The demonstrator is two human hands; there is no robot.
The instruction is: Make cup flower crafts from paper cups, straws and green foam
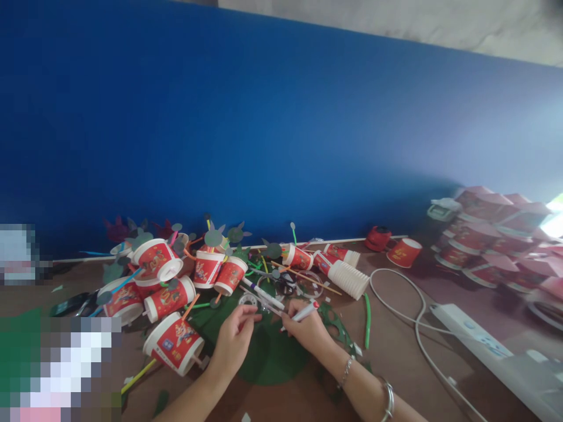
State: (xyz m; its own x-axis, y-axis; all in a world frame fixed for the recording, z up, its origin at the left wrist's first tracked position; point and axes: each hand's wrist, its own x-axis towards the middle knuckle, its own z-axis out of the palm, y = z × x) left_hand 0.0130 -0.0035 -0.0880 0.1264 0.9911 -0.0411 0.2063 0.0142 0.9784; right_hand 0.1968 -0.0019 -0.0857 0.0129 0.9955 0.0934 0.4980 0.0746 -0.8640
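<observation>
My right hand is closed around a white marker with a red end. My left hand has its fingers and thumb drawn together; whether anything small is between them I cannot make out. Both hands are over a dark green sheet, apparently paper, on the brown table. Just beyond them lies a white pen with a dark blue part. A clear ring, perhaps a tape roll, rests near my left fingertips. Green scraps with cut-out holes lie right of my right hand.
Red printed paper cups with straws and paper shapes crowd the left. A nested cup stack lies behind my right hand. A white cable loops to a power strip. More red cups pile up at far right, before the blue wall.
</observation>
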